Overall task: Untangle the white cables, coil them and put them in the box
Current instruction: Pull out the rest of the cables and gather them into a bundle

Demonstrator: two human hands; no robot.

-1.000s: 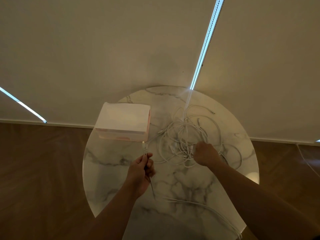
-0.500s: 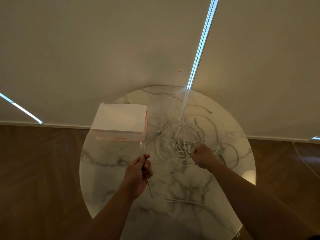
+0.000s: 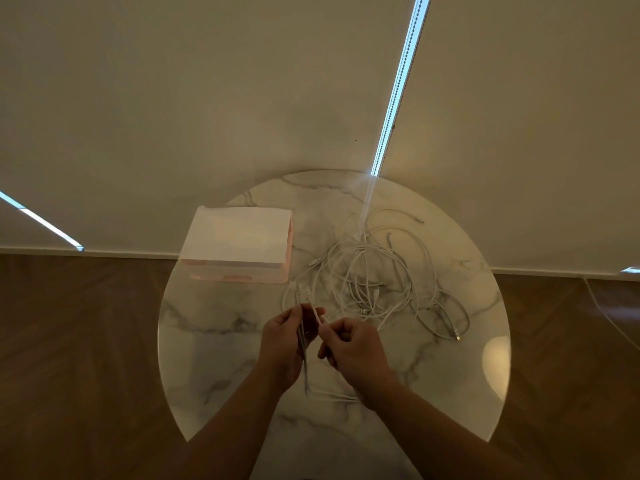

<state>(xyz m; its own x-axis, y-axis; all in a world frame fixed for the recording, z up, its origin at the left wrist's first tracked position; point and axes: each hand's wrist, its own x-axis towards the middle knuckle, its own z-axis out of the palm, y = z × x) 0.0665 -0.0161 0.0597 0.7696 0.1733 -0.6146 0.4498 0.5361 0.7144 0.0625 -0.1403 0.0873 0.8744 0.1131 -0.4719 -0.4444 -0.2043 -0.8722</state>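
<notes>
Cables, appearance: the white cables are thin and round, piled in loose overlapping loops, densest at the middle of the heap.
Cables, ends: small plug ends show at the edges of the heap, one at the far right and one at the near right.
Cables, location: the heap lies on the right half of the round marble-patterned table.
Held strand: one white strand rises clear of the tabletop between the two hands. It ends in a plug just beyond the left fingertips.
Left hand: the left hand has its fingers curled round the strand, which passes down through the palm and reaches the tabletop near the wrist.
Right hand: the right hand pinches the same strand between thumb and forefinger, the other fingers curled.
Hands relative to heap: both hands are raised over the near middle of the table, close together. The heap lies beyond them and to the right, and neither hand touches it.
Box: the box has a flat whitish top and pinkish sides. It stands on the far left of the table, beside the heap but apart from it, beyond the left hand.
Surroundings: a dark wooden floor surrounds the table.
</notes>
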